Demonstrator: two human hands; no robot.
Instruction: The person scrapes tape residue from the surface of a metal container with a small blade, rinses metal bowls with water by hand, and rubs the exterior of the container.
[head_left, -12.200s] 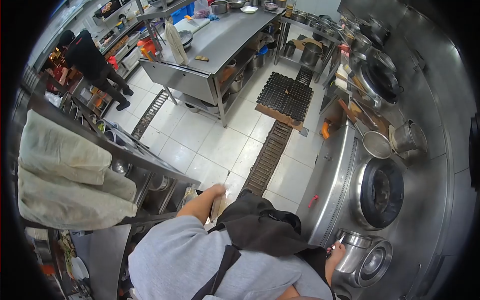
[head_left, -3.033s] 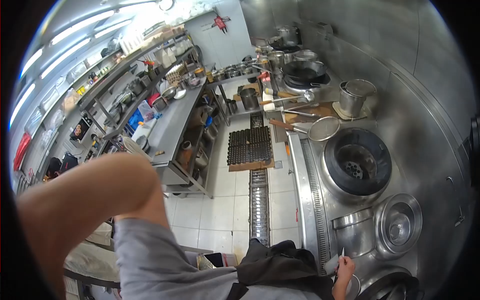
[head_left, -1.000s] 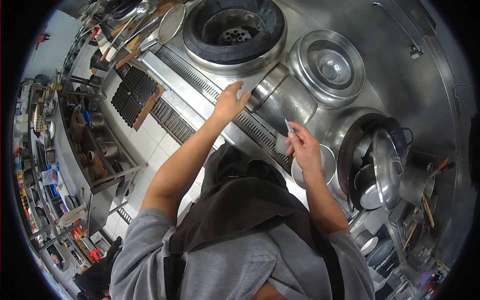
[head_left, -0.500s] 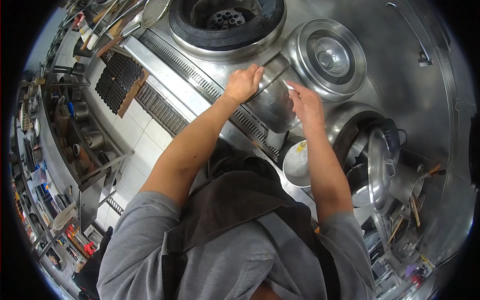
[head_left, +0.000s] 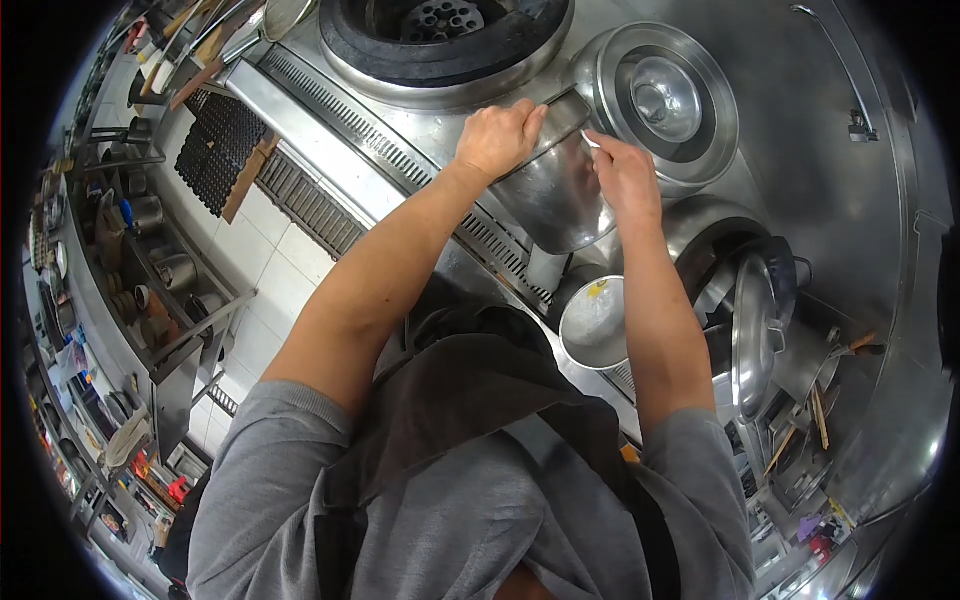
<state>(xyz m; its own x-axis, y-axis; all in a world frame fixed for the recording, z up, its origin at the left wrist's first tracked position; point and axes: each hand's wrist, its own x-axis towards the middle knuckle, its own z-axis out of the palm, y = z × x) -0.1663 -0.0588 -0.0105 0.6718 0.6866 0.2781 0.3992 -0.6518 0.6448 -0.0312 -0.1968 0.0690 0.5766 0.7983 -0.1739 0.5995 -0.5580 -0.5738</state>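
Observation:
A shiny steel pot (head_left: 555, 210) is tilted, its rounded side turned toward me. My left hand (head_left: 500, 142) has its fingers closed over the pot's rim at the left. On the other side, my right hand (head_left: 626, 178) pinches a small white object (head_left: 590, 139) with a narrow tip, close to the rim; its kind is unclear. The pot's inside is hidden from me. Just below the pot stands a white-lined bowl (head_left: 597, 325) with a yellow mark on its inner wall.
A black wok burner (head_left: 440, 30) lies ahead. Right of the pot is a round steel ring with a lid-like centre (head_left: 665, 100). A steel lid (head_left: 757, 335) leans on pans nearer me at the right. A slotted steel drain (head_left: 390, 155) runs along the counter edge, above the tiled floor.
The pot has swung, showing more of its rounded side, and its rim sits higher in view. Both hands have shifted with it, slightly up and right, keeping their grips.

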